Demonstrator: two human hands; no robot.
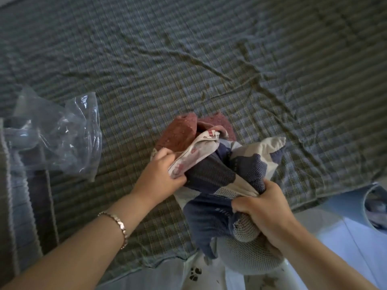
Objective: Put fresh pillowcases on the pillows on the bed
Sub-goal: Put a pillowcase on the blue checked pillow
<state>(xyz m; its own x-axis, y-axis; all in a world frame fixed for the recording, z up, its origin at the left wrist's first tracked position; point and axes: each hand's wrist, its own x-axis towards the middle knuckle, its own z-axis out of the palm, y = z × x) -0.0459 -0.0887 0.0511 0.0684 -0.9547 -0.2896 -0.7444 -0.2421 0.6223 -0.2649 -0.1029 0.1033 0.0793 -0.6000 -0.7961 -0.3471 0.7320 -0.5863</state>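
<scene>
A pillow point(249, 254) with a grey mesh surface lies at the near edge of the bed, mostly wrapped in a navy-and-cream pillowcase point(211, 174) that is bunched up over it. My left hand point(161, 174) grips the bunched cloth at its left edge, where a pink-and-white printed fabric shows. My right hand point(266, 210) grips the gathered pillowcase on the right, with the pillow's bare end bulging out below it. A reddish-brown textured cloth point(178, 132) lies just behind the bundle, partly hidden by it.
A dark checked sheet point(209, 70), wrinkled, covers the bed. A crumpled clear plastic bag point(62, 132) lies at the left. A light blue surface point(356, 237) is at the lower right, with white fabric bearing paw prints point(196, 273) below the pillow.
</scene>
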